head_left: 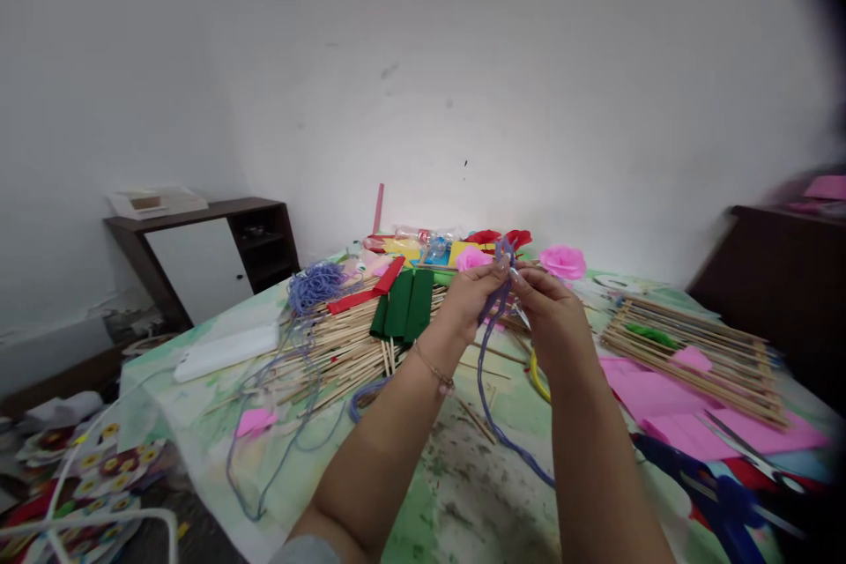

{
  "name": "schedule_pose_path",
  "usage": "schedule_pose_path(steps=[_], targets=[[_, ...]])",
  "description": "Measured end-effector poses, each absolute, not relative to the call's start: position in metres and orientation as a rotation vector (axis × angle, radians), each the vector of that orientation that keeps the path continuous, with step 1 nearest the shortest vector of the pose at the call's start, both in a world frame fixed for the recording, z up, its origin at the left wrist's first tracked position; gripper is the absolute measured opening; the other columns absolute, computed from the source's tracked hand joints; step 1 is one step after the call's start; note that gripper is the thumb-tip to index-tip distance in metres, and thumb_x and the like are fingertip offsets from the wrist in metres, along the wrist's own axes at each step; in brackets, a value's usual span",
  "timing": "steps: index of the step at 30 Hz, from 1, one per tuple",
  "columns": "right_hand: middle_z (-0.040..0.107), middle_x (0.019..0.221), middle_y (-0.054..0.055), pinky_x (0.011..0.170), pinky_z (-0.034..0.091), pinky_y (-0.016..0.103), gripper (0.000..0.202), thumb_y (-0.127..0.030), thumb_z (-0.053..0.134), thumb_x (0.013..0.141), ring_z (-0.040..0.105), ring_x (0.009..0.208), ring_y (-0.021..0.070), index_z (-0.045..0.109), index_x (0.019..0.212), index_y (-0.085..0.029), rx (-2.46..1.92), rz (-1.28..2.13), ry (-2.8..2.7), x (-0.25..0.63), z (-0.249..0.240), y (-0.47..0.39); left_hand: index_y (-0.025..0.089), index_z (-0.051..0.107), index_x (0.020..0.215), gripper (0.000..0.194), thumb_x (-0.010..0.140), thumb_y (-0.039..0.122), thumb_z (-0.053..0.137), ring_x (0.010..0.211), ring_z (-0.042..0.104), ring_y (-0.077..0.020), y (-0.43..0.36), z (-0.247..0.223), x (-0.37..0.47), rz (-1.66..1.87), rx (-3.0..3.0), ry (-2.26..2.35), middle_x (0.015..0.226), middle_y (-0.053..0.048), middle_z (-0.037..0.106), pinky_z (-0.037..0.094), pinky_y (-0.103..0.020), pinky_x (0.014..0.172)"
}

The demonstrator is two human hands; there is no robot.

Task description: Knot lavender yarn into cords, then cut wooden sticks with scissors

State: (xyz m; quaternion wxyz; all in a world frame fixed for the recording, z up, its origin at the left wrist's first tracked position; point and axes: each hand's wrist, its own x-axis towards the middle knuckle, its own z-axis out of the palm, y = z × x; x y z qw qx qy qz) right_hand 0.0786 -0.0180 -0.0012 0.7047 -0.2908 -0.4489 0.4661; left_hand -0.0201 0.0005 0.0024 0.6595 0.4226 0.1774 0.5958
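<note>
Purple yarn (487, 370) is pinched between both hands above the middle of the table, with a small looped bundle at the fingertips and a long strand hanging down and curving right. My left hand (474, 291) is closed on the yarn, thumb on top. Right beside it, my right hand (545, 298) is also closed on the yarn, its fingertips nearly touching the left ones. A tangled purple yarn pile (317, 285) lies at the left back, and loose strands run across the cloth. Pink paper flowers (562, 263) are just behind the hands.
Wooden sticks (344, 352) and green paper rolls (410, 304) lie left of centre. On the left edge is a white power strip (228, 352). A stick frame (693, 357), pink paper (740, 434), scissors (750, 454) and a blue glue gun (710, 493) are at right.
</note>
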Motion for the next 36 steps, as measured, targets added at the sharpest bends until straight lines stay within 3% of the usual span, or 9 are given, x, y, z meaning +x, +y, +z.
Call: schedule_pose_path(steps=[6, 9, 13, 16, 20, 27, 31, 36], targets=[[0.067, 0.085, 0.002, 0.076, 0.049, 0.03, 0.029, -0.037, 0.085, 0.048, 0.06, 0.082, 0.0154, 0.071, 0.067, -0.02, -0.799, 1.082, -1.08, 0.096, -0.002, -0.022, 0.012, 0.069, 0.07, 0.02, 0.061, 0.026, 0.079, 0.06, 0.057, -0.0092, 0.001, -0.002, -0.013, 1.346, 0.938, 0.406, 0.062, -0.001, 0.065, 0.043, -0.022, 0.067], [0.067, 0.085, 0.001, 0.073, 0.05, 0.029, 0.035, -0.036, 0.085, 0.052, 0.061, 0.08, 0.0149, 0.072, 0.082, -0.023, -0.838, 1.044, -1.173, 0.11, -0.002, -0.024, 0.013, 0.067, 0.066, 0.023, 0.061, 0.031, 0.079, 0.059, 0.054, -0.0081, 0.001, -0.004, -0.011, 1.413, 0.967, 0.492, 0.062, 0.001, 0.064, 0.041, -0.021, 0.064], [0.067, 0.103, 0.001, 0.081, 0.049, 0.031, 0.04, -0.04, 0.078, 0.065, 0.061, 0.094, 0.0174, 0.07, 0.102, -0.029, -0.784, 0.979, -1.159, 0.122, -0.004, -0.026, 0.013, 0.068, 0.068, 0.03, 0.066, 0.041, 0.075, 0.06, 0.05, -0.0081, -0.003, -0.006, -0.01, 1.394, 1.253, 0.642, 0.064, 0.001, 0.062, 0.039, -0.022, 0.065], [0.07, 0.095, 0.003, 0.084, 0.048, 0.035, 0.029, -0.045, 0.073, 0.07, 0.061, 0.097, 0.0213, 0.074, 0.092, -0.026, -0.747, 1.095, -1.212, 0.123, -0.006, -0.026, 0.012, 0.069, 0.068, 0.035, 0.069, 0.047, 0.07, 0.062, 0.051, -0.0103, -0.005, -0.011, -0.007, 1.285, 1.477, 0.679, 0.064, 0.0, 0.062, 0.04, -0.025, 0.067], [0.07, 0.082, 0.003, 0.081, 0.048, 0.035, 0.027, -0.046, 0.074, 0.068, 0.062, 0.087, 0.0207, 0.075, 0.081, -0.022, -0.72, 1.124, -1.226, 0.122, -0.007, -0.026, 0.014, 0.071, 0.076, 0.028, 0.075, 0.042, 0.065, 0.074, 0.057, -0.0144, -0.003, -0.017, -0.002, 1.289, 1.613, 0.69, 0.073, -0.003, 0.067, 0.043, -0.028, 0.077], [0.061, 0.063, 0.0, 0.05, 0.037, 0.027, 0.031, -0.045, 0.079, 0.058, 0.049, 0.054, 0.0112, 0.072, 0.073, -0.019, -0.711, 1.167, -1.153, 0.122, -0.002, -0.031, 0.014, 0.056, 0.062, 0.04, 0.083, 0.048, 0.052, 0.06, 0.05, -0.0103, -0.004, -0.013, -0.003, 1.133, 1.825, 0.576, 0.061, -0.001, 0.056, 0.039, -0.024, 0.062], [0.061, 0.07, 0.0, 0.061, 0.043, 0.029, 0.025, -0.041, 0.078, 0.061, 0.054, 0.065, 0.0129, 0.067, 0.068, -0.02, -0.623, 1.051, -0.957, 0.126, 0.0, -0.028, 0.015, 0.057, 0.069, 0.041, 0.083, 0.052, 0.05, 0.05, 0.04, -0.0079, -0.008, -0.009, -0.008, 1.0, 1.873, 0.565, 0.054, 0.003, 0.046, 0.031, -0.022, 0.051], [0.061, 0.069, -0.005, 0.07, 0.048, 0.025, 0.009, -0.022, 0.073, 0.067, 0.058, 0.07, 0.01, 0.065, 0.067, -0.024, -0.481, 0.956, -0.65, 0.151, 0.009, -0.031, 0.014, 0.063, 0.073, 0.034, 0.081, 0.046, 0.056, 0.05, 0.034, -0.0062, -0.014, 0.002, -0.024, 0.781, 1.857, 0.573, 0.06, 0.001, 0.048, 0.026, -0.02, 0.047]])
